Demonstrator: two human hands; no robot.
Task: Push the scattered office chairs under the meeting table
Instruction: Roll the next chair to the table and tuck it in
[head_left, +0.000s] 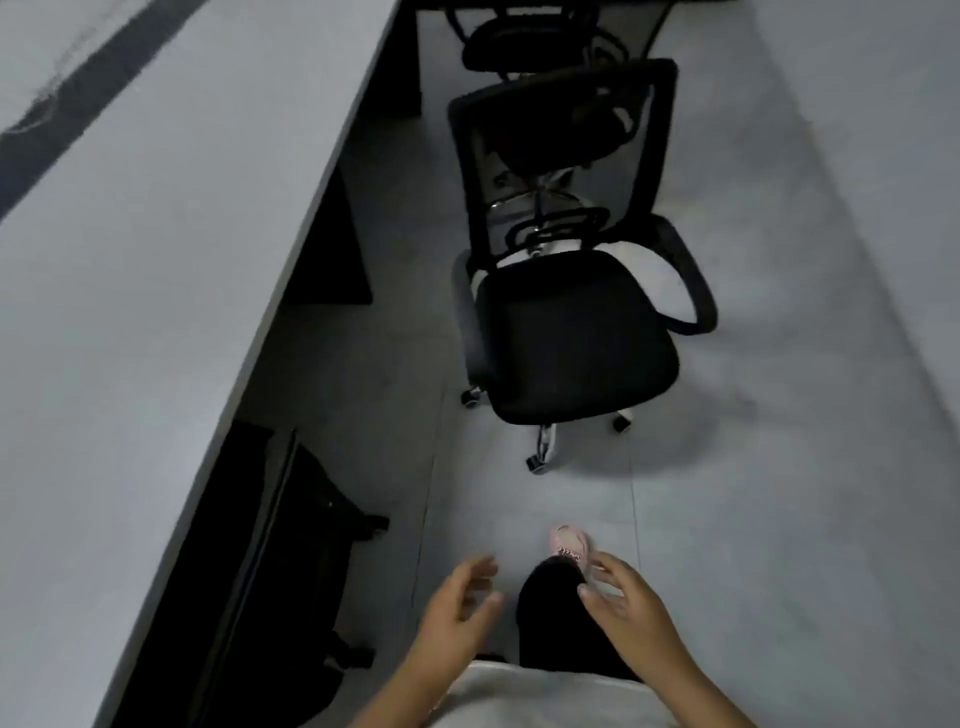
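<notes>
Black chair (571, 332) beside table (156, 260); another (farther) (524, 47) behind.

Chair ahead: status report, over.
Both hands empty, left hand and right hand open, short of it. Office chair stands clear of the meeting table, seat facing us. Bare floor between, nothing blocking.

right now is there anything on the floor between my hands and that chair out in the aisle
Nothing visible. Bare grey floor lies between both open hands, left hand and right hand, and the black office chair. Only your own pink shoe shows there.
</notes>
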